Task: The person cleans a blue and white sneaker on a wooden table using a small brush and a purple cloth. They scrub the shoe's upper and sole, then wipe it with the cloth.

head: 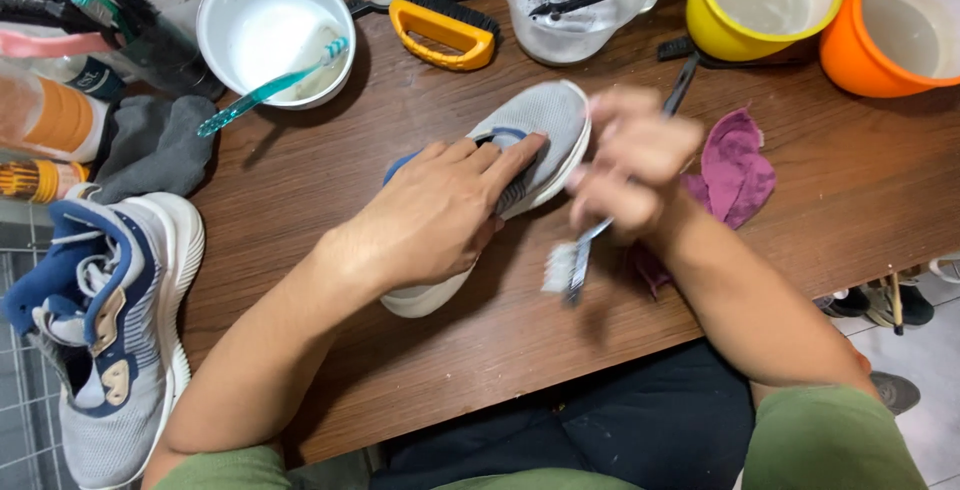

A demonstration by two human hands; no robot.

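— What do we see from the head camera, starting with our hands?

— Our left hand lies flat over the grey sneaker in the middle of the brown wooden table, fingers together and pressed along its upper, the toe pointing far and right. Our right hand is blurred; its fingers are curled shut around the thin handle of a small brush, whose white bristle head hangs just beside the sneaker's white sole, on the near right side.

— And around the shoe?

— Just right of our right hand lies a crumpled purple cloth. At the far left a white bowl holds a teal toothbrush that leans out over its rim. Right of it sits a scrub brush with an orange handle, then a clear plastic container with dark tools laid across it.

— The far right corner?

— A yellow tub and an orange tub stand side by side, touching or nearly so.

— And on our left?

— The second sneaker, grey with blue and tan trim, sits at the table's near left edge, well apart from the first. Beyond it lies a grey sock.
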